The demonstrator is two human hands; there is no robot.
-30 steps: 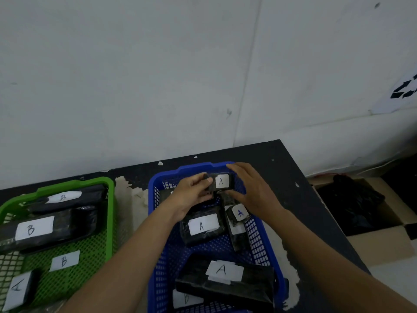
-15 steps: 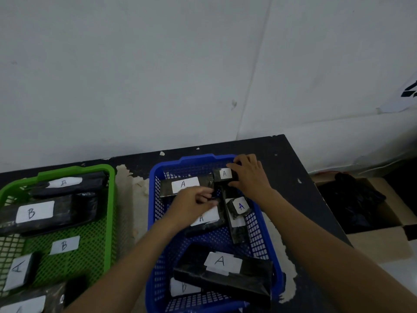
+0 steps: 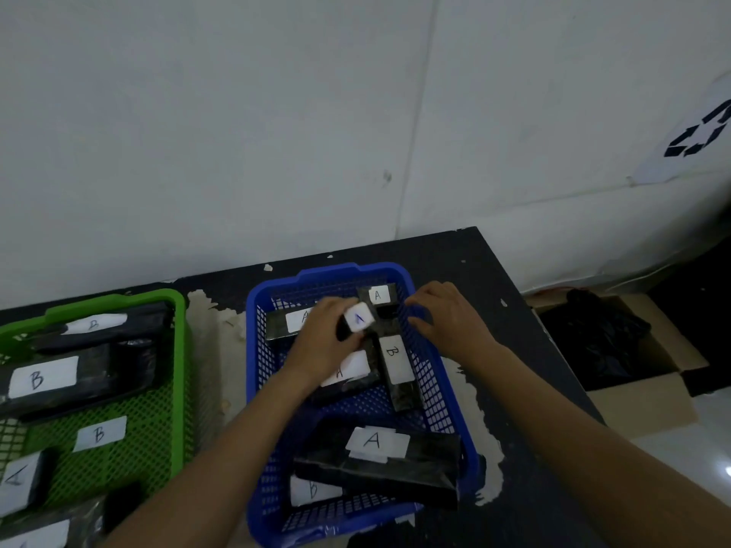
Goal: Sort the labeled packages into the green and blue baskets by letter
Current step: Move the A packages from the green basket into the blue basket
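Head view shows a dark table [image 3: 494, 270] against a white wall, and on it stands the blue basket [image 3: 253, 350], which I take as the reference. Left of the blue basket, just beside it, stands the green basket [image 3: 180, 350] with black packages inside; most of the labels I can read say B, and one label at its near left looks like an A. Right of the blue basket, off the table, is an open cardboard box [image 3: 648, 397] with something black in it. Inside the blue basket, at the near end, lies a big black package marked A [image 3: 379, 464]. Along its right side lies a narrow package marked B [image 3: 399, 369], and at its far right corner a little package marked A [image 3: 377, 296]. The left hand [image 3: 320, 342] is above the far half of the blue basket and grips a small package [image 3: 358, 319]; the letter on its white label is blurred. The right hand [image 3: 447, 318] is at the right rim of the blue basket, fingers loosely bent and holding nothing.
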